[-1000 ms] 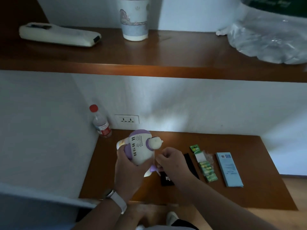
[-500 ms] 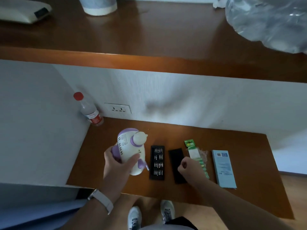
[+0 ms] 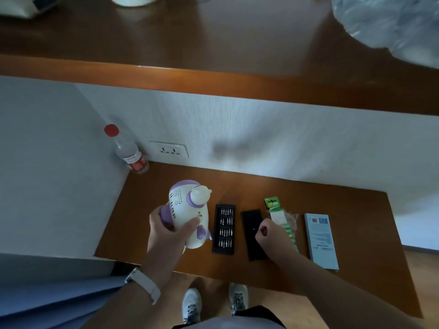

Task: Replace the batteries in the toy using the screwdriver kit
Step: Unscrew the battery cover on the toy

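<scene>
Right hand (image 3: 270, 235) has left the toy (image 3: 190, 214) since a second ago and now sits over the black lid (image 3: 250, 219), fingers curled into a fist; whether they pinch anything is too small to tell. Left hand (image 3: 166, 231) grips the white-and-purple toy round its body, thumb across the front, holding it upright above the desk (image 3: 356, 222). Open bit tray (image 3: 224, 229) lies between the two hands, just right of the left one; green battery pack (image 3: 273, 205) lies just beyond and right of the right hand, pale blue box (image 3: 320, 241) farther right of it.
</scene>
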